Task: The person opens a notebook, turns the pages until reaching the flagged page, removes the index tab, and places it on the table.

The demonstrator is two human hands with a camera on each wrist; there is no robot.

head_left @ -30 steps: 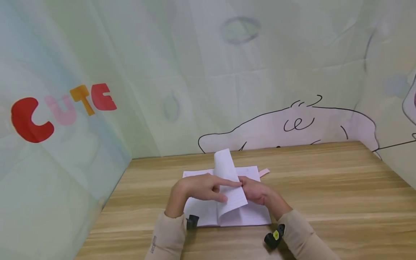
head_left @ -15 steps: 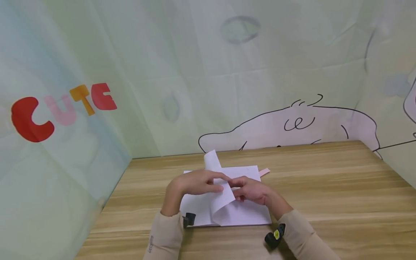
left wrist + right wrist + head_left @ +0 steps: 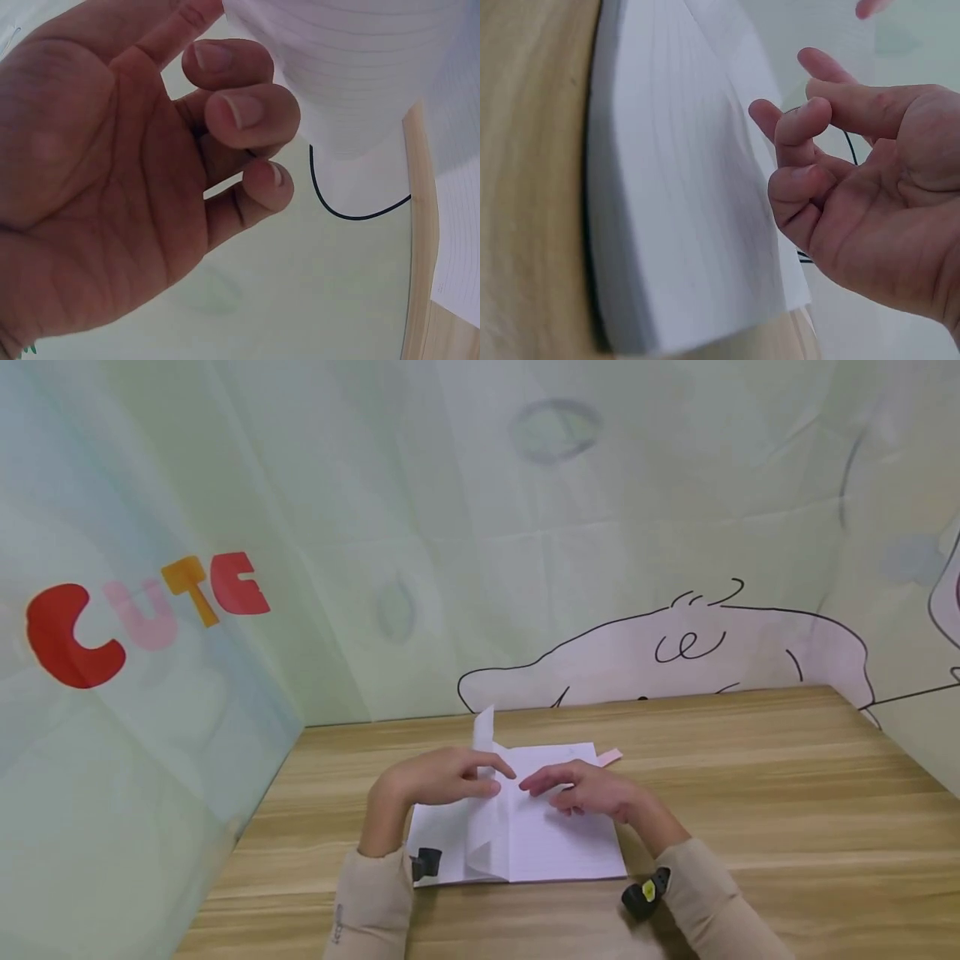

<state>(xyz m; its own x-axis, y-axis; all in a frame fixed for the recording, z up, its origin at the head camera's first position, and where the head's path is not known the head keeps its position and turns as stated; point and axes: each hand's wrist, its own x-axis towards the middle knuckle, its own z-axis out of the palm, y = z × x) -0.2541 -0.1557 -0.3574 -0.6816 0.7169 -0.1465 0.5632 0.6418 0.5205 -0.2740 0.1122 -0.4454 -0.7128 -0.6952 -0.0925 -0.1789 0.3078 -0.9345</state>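
An open notebook with white ruled pages lies on the wooden table. One of its leaves stands up near the middle, curling over toward the left. My left hand is at that leaf, its index finger stretched across it and the thumb held apart below. In the left wrist view, the other fingers are loosely bent with nothing in them, and the ruled leaf rises beside them. Over the right-hand page my right hand hovers with loosely bent fingers, holding nothing.
A pink tab sticks out past the notebook's top right corner. The wooden table stretches out on both sides, with a printed cloth backdrop behind it. Black wrist cameras sit at both sleeves.
The leaf has swung from right to left, with my left hand moving left along with it. My right hand has come away from the leaf's edge, baring the right-hand page.
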